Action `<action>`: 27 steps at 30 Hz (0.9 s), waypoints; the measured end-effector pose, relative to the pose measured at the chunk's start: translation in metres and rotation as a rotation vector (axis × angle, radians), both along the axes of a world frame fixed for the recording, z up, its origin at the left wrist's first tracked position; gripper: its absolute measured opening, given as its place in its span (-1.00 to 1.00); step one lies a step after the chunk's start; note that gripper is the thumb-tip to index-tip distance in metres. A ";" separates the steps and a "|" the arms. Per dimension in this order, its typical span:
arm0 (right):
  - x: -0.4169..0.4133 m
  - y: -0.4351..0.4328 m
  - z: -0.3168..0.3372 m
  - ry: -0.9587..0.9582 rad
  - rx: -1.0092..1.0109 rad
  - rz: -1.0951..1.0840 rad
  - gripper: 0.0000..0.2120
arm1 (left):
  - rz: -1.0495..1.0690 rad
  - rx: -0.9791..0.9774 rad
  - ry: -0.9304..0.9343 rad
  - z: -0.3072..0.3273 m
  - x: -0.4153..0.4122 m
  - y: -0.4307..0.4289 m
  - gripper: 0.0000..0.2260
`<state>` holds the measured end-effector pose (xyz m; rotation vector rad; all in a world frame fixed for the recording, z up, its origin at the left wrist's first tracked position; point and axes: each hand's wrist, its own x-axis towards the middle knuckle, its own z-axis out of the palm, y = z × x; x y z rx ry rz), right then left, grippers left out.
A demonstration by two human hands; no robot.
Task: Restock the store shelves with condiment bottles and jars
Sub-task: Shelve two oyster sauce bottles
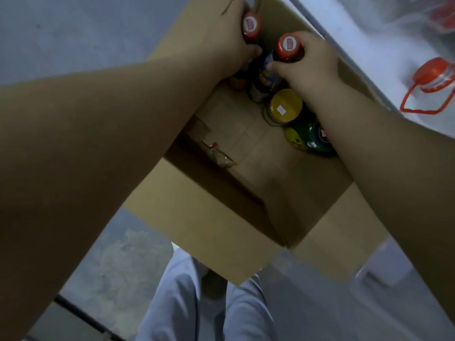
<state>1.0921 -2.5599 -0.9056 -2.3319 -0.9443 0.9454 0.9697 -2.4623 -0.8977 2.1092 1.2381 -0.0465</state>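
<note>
2 hands (236, 38) (312, 62) grip 2 red-capped bottles (251, 25) (288, 46), labels unreadable.

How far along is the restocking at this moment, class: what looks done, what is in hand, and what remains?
Done: the cardboard box is mostly bare inside, so much seems already unpacked. In hand: the left hand grips one red-capped bottle and the right hand another red-capped bottle, both at the box. Left: the yellow-lidded jar and a green container remain inside, and the held bottles are not yet shelved.
</note>
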 end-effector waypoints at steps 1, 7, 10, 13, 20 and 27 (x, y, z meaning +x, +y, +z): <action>0.000 -0.001 -0.003 0.043 -0.019 -0.003 -0.48 | 0.002 -0.028 -0.018 -0.003 0.000 0.000 -0.55; -0.006 -0.002 -0.014 0.136 -0.027 -0.059 -0.41 | 0.069 -0.167 -0.088 -0.019 -0.003 -0.010 -0.52; -0.008 -0.003 -0.013 0.110 -0.033 -0.061 -0.42 | 0.085 -0.192 -0.127 -0.018 -0.008 -0.013 -0.54; -0.011 -0.008 -0.011 0.069 -0.018 -0.009 -0.46 | 0.093 -0.203 -0.147 -0.015 -0.009 -0.015 -0.54; -0.041 -0.043 -0.005 0.156 0.100 -0.153 -0.55 | 0.089 -0.161 -0.169 -0.007 -0.031 -0.034 -0.58; -0.063 -0.077 0.023 0.245 0.223 -0.398 -0.64 | 0.231 -0.212 -0.261 0.029 -0.068 -0.052 -0.58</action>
